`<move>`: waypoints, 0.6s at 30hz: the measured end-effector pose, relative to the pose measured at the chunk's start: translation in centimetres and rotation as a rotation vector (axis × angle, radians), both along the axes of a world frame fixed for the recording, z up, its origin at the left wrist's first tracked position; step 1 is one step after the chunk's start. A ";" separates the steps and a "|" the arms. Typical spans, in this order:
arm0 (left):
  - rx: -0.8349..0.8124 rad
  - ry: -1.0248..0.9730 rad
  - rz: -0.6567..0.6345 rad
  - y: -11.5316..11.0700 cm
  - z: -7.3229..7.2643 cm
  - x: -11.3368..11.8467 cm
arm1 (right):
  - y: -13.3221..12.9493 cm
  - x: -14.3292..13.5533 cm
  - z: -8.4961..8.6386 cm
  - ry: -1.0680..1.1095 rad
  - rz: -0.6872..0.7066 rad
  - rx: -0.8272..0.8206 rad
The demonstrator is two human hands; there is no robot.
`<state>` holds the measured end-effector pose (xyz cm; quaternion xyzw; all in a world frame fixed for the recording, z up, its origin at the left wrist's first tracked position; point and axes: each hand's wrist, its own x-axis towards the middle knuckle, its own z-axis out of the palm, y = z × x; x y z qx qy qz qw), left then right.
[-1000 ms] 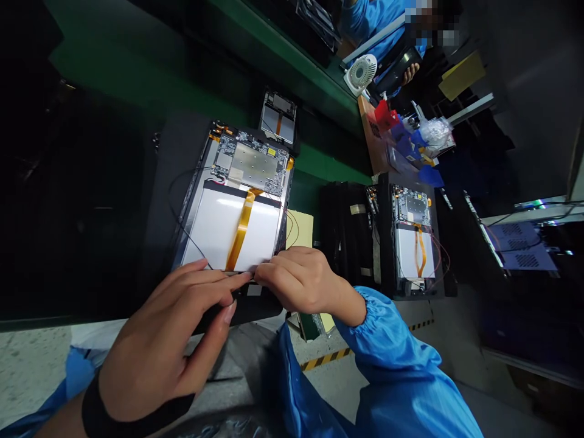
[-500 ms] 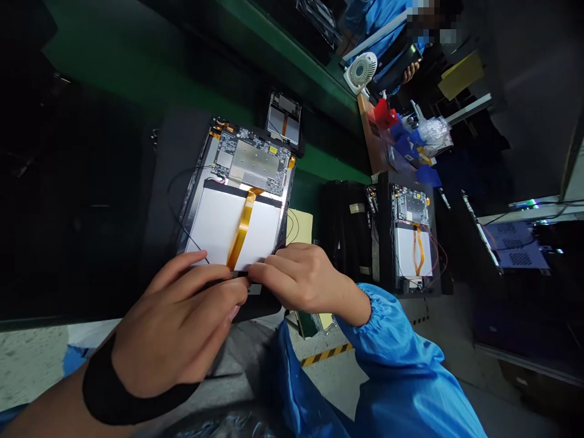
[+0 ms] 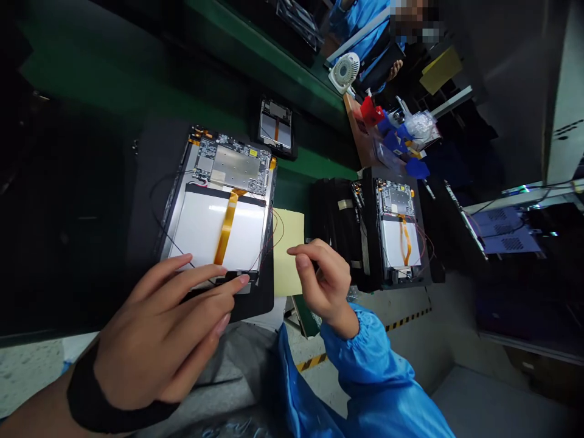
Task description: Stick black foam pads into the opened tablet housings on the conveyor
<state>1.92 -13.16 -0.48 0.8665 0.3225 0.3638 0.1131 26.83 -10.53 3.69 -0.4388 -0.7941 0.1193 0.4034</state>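
Observation:
An opened tablet [image 3: 219, 228] lies face down on a dark mat, with its circuit board, white battery and orange ribbon cable exposed. My left hand [image 3: 166, 331] rests at its lower edge, fingers stretched out over the battery's end and the black strip there. Clear of the tablet's right side, my right hand [image 3: 322, 274] hovers by a yellow sheet [image 3: 288, 243], its fingers curled and the thumb close to the index finger. No object shows in that hand. Thin red and black wires trail from the tablet's sides.
Another opened tablet [image 3: 400, 234] sits on a black stack at the right. A further one [image 3: 275, 125] lies beyond the near tablet. At the back are a white fan [image 3: 344, 73], a red bin [image 3: 371, 111] and blue bins. A person in blue holds a dark object.
My right hand has come off the tablet's lower edge and moved right, over the yellow sheet. My left hand stays on the tablet. The view has shifted slightly.

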 end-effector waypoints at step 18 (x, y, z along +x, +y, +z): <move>-0.028 0.066 0.004 0.7 0.9 0.6 | 2.1 1.3 -1.9 -0.300 0.361 0.356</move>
